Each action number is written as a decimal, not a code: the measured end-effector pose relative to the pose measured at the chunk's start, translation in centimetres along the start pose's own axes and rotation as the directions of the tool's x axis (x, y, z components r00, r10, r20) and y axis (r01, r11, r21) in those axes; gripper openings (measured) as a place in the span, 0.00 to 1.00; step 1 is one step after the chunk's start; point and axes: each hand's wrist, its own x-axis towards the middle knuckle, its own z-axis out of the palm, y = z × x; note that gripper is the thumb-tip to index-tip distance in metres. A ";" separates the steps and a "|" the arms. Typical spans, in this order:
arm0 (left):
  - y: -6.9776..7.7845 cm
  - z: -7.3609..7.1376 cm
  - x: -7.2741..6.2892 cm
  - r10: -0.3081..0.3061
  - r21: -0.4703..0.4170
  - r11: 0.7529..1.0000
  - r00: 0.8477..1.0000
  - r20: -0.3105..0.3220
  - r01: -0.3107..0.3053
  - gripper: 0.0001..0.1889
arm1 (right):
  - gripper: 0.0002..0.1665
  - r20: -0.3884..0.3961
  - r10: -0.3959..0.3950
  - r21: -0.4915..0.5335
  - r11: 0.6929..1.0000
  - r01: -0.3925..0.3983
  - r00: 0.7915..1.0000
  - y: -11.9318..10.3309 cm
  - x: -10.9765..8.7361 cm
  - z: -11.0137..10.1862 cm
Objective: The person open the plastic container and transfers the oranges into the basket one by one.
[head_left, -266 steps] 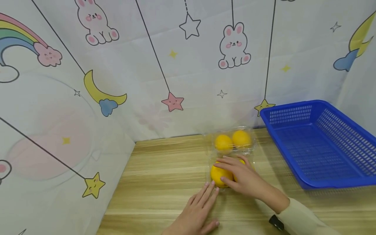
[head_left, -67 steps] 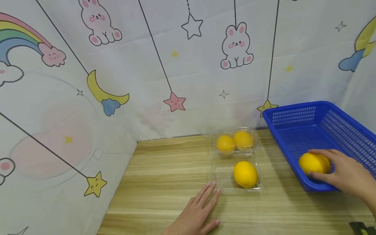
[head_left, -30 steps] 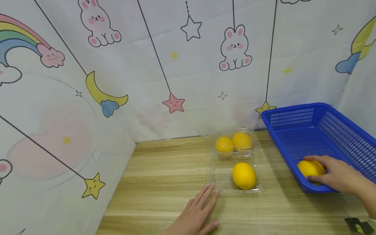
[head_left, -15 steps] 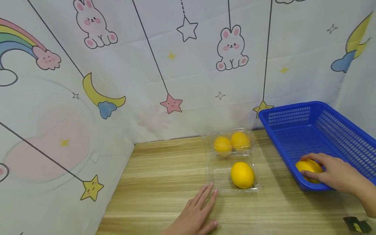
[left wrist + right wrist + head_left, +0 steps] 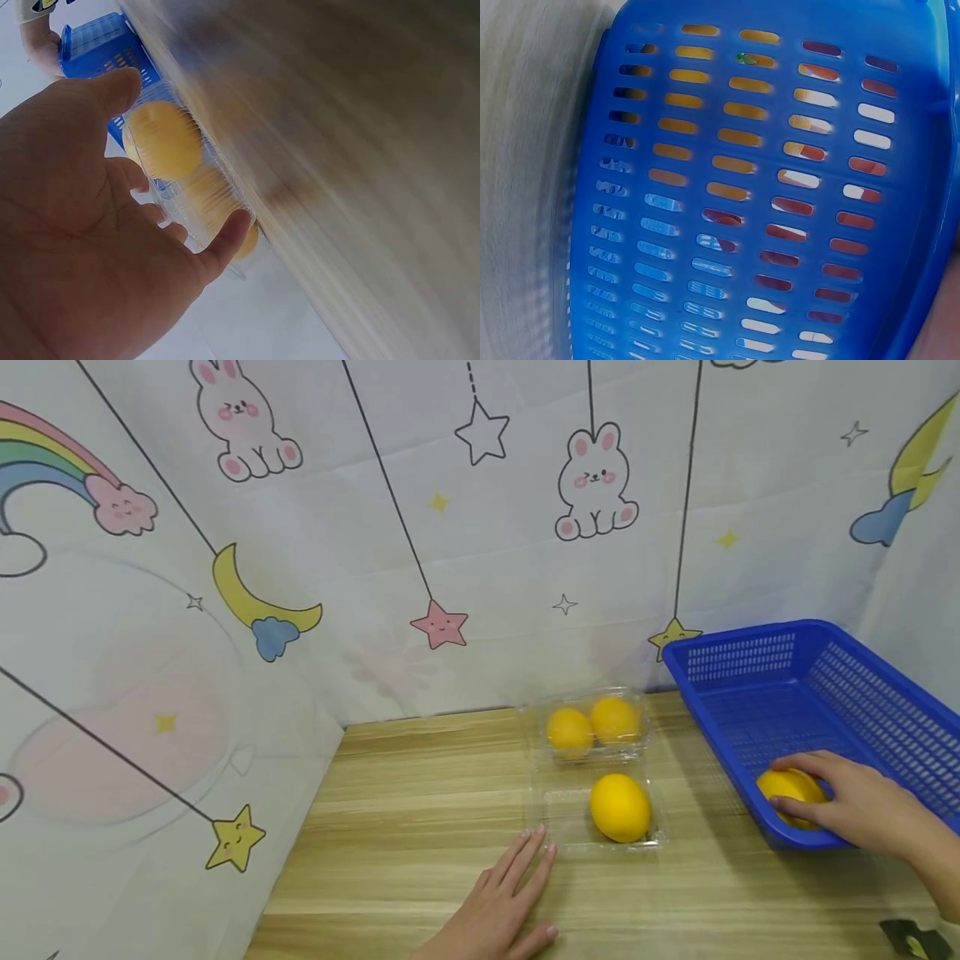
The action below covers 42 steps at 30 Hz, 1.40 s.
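My right hand (image 5: 862,802) reaches into the near left corner of the blue plastic basket (image 5: 720,743), fingers and thumb curled round an orange (image 5: 787,785) low inside it. In the right wrist view, orange colour (image 5: 682,101) shows through slots of the basket wall (image 5: 772,214). My left hand (image 5: 495,902) lies flat with fingers extended on the table, fingertips at the near left corner of a clear plastic clamshell box (image 5: 570,827). One orange (image 5: 620,808) sits in its near half. Two more oranges (image 5: 570,732) lie at its far half, under clear plastic.
The wood-grain table (image 5: 405,802) meets a white printed curtain (image 5: 420,543) at the back and left. The basket stands at the right with raised, slotted walls. A dark object (image 5: 911,939) shows at the lower right, beside the right forearm.
Earlier the right hand was over the oranges in the box's near half; one of them is now in the basket, held low. Lately the right hand has barely moved; the left stays put.
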 end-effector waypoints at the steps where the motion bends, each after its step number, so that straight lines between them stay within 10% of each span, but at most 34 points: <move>1: 0.0 0.0 0.0 -0.001 -0.004 1.000 1.000 0.002 0.001 0.42 | 0.34 0.001 0.002 0.000 1.000 -0.002 1.000 0.0 0.0 0.0; 18: -0.1 0.3 -0.4 0.035 0.066 0.997 0.999 -0.032 -0.032 0.43 | 0.25 -0.130 -0.122 -0.108 0.988 0.108 0.984 -0.7 -0.2 0.7; 37: -0.2 0.2 -0.2 0.045 0.059 0.997 0.999 -0.023 -0.043 0.43 | 0.23 -0.403 -0.336 -0.073 0.939 0.336 0.852 -5.7 -0.1 0.8; 42: -0.2 0.2 -0.2 0.045 0.058 0.997 0.999 -0.023 -0.044 0.43 | 0.27 -0.394 -0.350 -0.074 0.934 0.350 0.850 -7.1 -0.2 1.2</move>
